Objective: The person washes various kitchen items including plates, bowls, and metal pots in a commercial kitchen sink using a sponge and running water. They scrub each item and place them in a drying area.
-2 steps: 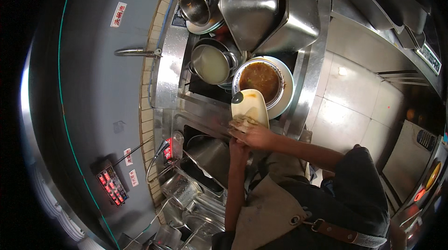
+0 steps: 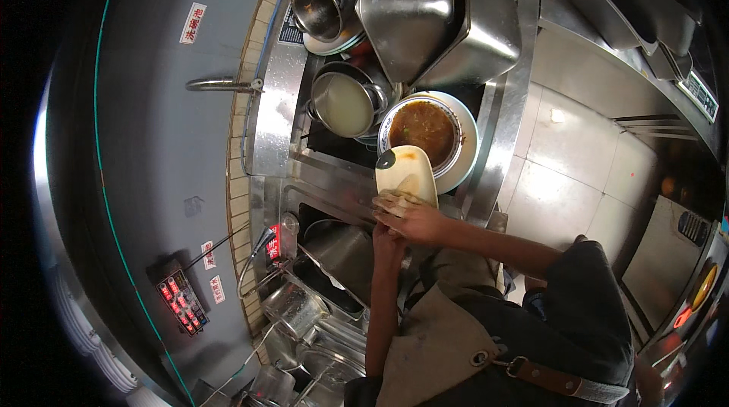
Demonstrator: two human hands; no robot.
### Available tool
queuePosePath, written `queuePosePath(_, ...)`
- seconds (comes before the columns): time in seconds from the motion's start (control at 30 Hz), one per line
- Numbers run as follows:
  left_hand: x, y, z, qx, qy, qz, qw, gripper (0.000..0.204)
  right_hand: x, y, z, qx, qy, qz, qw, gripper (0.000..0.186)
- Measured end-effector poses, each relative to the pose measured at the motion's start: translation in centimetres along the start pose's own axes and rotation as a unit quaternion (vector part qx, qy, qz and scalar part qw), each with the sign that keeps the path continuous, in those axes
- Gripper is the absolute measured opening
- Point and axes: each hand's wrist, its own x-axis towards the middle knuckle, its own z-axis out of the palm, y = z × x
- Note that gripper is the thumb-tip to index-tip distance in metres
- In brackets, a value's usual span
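A cream oblong plate [image 2: 408, 165] with rounded corners is tilted beside a bowl. It bears a dark patch at its far left corner and a brown smear near its far edge. My right hand [image 2: 416, 222] lies across the plate's near end, fingers closed over it and pointing left. My left hand [image 2: 388, 241] is closed at the near left corner, partly hidden under the right one; its fingertips do not show. Brown, soupy liquid fills the patterned bowl [image 2: 460, 155], which sits on a wide pale plate [image 2: 468, 160] just past the cream plate.
A steel pot [image 2: 343, 105] of cloudy liquid stands left of the bowl. Large steel pans [image 2: 414, 8] are stacked beyond it, next to another steel pot [image 2: 319, 12]. A faucet [image 2: 220, 85] projects at the left. Steel containers [image 2: 296, 308] crowd the lower left; tiled floor [image 2: 566, 153] lies right.
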Motion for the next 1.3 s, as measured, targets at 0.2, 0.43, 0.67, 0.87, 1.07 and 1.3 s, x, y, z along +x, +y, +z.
queuePosePath(0.2, -0.8, 1.5, 0.7, 0.000, 0.003, -0.085, 0.996, 0.039, 1.8, 2.0, -3.6, -0.094, -0.032, 0.002, 0.995, 0.047)
queuePosePath(0.43, -1.8, 3.9, 1.3, -0.013, 0.021, -0.089, 0.996, 0.044, 5.3, 5.3, -5.7, -0.176, 0.007, 0.007, 0.984, 0.053)
queuePosePath(0.67, -1.8, 1.9, 1.8, -0.059, 0.047, -0.076, 0.994, 0.036, 2.8, -0.7, -3.4, -0.072, -0.163, -0.068, 0.982, 0.061)
queuePosePath(0.87, -2.5, 1.4, 1.7, 0.092, 0.103, -0.004, 0.990, 0.036, 7.3, 5.1, -6.3, -0.187, 0.001, 0.005, 0.982, 0.054)
queuePosePath(1.07, -2.7, 3.0, 0.8, 0.017, 0.146, 0.035, 0.989, 0.035, 5.7, 1.7, -6.6, 0.001, 0.103, 0.127, 0.986, 0.050)
queuePosePath(1.3, -1.9, 5.0, 0.9, -0.039, 0.226, 0.080, 0.970, 0.027, 3.0, -6.8, -1.8, 0.190, 0.215, 0.262, 0.921, 0.044)
